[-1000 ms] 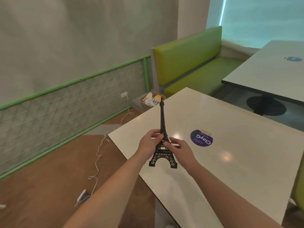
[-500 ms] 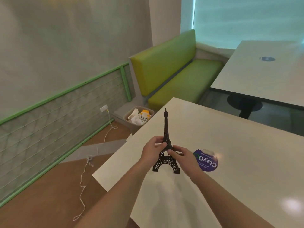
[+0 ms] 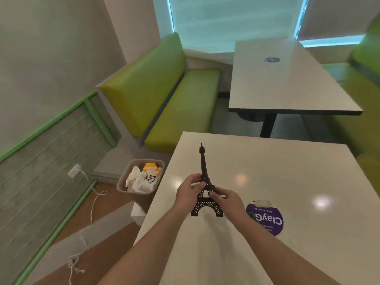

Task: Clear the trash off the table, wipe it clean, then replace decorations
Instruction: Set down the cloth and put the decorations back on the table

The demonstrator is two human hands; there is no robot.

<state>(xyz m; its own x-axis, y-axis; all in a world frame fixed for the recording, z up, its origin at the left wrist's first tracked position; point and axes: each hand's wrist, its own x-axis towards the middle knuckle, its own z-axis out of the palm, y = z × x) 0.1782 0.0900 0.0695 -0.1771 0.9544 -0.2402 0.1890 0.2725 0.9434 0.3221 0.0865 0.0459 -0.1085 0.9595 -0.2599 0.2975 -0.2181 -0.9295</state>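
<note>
**Tower model held upright over the table in both hands**

The view has swung to the right since a second ago: the green bench (image 3: 164,99), earlier at the upper right, is now seen left of centre, and the second table (image 3: 287,83) is now seen straight ahead at the back. The bin (image 3: 123,182), earlier glimpsed behind the tip of the tower, is now seen in full just beside the table's left edge, filled with crumpled white and orange wrappers (image 3: 144,177). The round purple sticker (image 3: 267,219), formerly well right of the hands, is now found just beside the right wrist.

The table (image 3: 287,182) is seen bare and glossy, with ceiling lights reflected on it. The tower model (image 3: 205,190) is held upright above the near left part of that table, as it was before. Whether its feet are touching the surface cannot be told.

Now the grip. The left hand (image 3: 189,192) is closed around the tower's middle, thumb and fingers pinched on the lattice just above the arches. The right hand (image 3: 226,200) is closed on the same section from the other side, its fingertips pressed to the frame. The tower is grasped by both hands, and the hold is unchanged from the earlier frames.
</note>
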